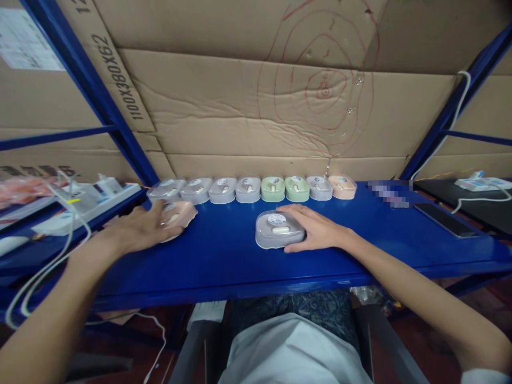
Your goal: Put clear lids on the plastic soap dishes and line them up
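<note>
The left hand [146, 226] lies flat with its fingers loosely spread over a pink case [176, 216], covering most of its near side rather than gripping it, so the case could skid under the palm and knock into the row of cases [252, 189] just behind it; the nearest of that row, a grey one at the left end, sits almost touching the pink case, and a nudge there could push the whole line out of true. The right hand [316, 229] is cupped, fingers curved and partly open, wrapped round the right flank of a grey case [278, 229] with the fingertips resting on its far edge; it looks like a light hold and not a pinch, so a quick pull could let the smooth shell slip out sideways. That grey case stands on the blue shelf [224, 261], well in front of the row and about level with the row's green pair. The pink case lies in front of the row's left end. Right of the row, a dark phone [444, 220] lies flat on the shelf, well apart from both hands. Left of the row, white cables [60, 250] hang off the shelf edge near the left forearm, where a sweep of the arm could snag them and drag the power strip [92, 200] they lead to.
</note>
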Demonstrator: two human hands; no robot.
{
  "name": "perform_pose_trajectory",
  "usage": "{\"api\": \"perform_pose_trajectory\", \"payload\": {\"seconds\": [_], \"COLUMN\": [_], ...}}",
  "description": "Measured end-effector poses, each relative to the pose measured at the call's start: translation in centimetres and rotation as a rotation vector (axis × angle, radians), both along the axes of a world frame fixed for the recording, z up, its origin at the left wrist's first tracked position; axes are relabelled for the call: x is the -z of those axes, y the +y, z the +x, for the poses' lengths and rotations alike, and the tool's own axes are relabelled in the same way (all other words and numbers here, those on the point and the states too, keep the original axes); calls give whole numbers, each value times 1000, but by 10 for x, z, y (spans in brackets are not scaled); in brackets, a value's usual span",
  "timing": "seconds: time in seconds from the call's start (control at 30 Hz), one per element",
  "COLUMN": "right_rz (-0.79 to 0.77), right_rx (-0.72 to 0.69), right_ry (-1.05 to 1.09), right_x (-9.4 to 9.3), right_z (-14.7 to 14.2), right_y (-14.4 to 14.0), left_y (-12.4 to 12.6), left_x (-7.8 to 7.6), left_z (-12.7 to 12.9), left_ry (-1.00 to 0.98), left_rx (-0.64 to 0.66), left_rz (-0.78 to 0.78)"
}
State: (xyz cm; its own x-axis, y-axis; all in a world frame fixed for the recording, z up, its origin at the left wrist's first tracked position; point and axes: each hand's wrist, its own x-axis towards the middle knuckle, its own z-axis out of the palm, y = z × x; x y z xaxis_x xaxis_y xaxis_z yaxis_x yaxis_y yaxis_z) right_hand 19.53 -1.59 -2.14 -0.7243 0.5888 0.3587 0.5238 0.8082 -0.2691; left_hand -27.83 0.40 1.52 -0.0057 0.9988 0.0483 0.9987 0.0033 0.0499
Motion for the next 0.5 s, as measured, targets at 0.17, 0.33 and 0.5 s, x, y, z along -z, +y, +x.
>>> {"api": "perform_pose_trajectory", "payload": {"seconds": [0.17, 0.33, 0.5], "right_rz": [-12, -101, -148], "right_rx": [34, -6, -83], "right_ry": [137, 392, 489], "right_x": [-14, -28, -32], "right_z": [-1, 2, 20], "right_y": [1, 19, 25], "left_y": [-16, -1, 23], "left_x": [-38, -64, -58], "left_z": [69, 145, 215], "left_ry": [-41, -204, -267], "left_rx": [241, 766, 1078], "left_rz": [67, -11, 4]}}
